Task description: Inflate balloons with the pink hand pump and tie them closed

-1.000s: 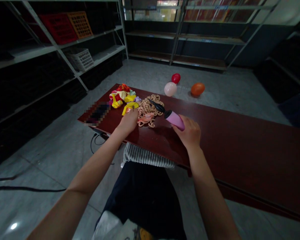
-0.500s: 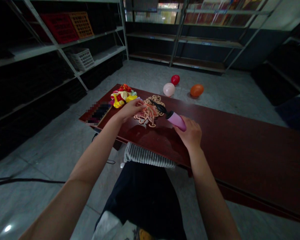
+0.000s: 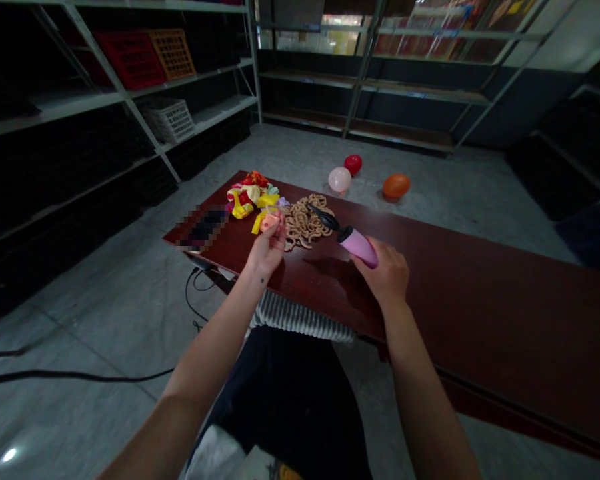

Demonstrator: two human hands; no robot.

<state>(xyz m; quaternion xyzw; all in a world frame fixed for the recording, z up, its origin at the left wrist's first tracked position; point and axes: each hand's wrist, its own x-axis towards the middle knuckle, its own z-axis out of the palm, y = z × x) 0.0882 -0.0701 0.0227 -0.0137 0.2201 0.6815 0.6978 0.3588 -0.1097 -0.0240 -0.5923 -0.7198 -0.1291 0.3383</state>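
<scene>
My right hand (image 3: 389, 272) is wrapped round the pink barrel of a hand balloon pump (image 3: 359, 247). The pump's black tapered nozzle points up and left, above a heap of curly beige strands (image 3: 310, 227). My left hand (image 3: 267, 252) is turned palm up and pinches a limp, salmon-coloured balloon (image 3: 269, 223), apart from the nozzle. Behind that hand lies a pile of limp balloons (image 3: 251, 194) in red, yellow, cream and other colours. Everything lies on a dark red wooden table (image 3: 430, 260).
A blurred-out dark flat object (image 3: 205, 228) lies at the table's left end. On the floor beyond are a white balloon (image 3: 339, 179), a red balloon (image 3: 353, 165) and an orange balloon (image 3: 397, 186), all inflated. Shelves with crates (image 3: 173, 120) stand behind; cables (image 3: 80, 379) cross the floor at left.
My left hand has drawn back from over the beige strands towards me and turned palm up, with the salmon-coloured balloon in its fingers. My right hand keeps the pump in nearly the same place.
</scene>
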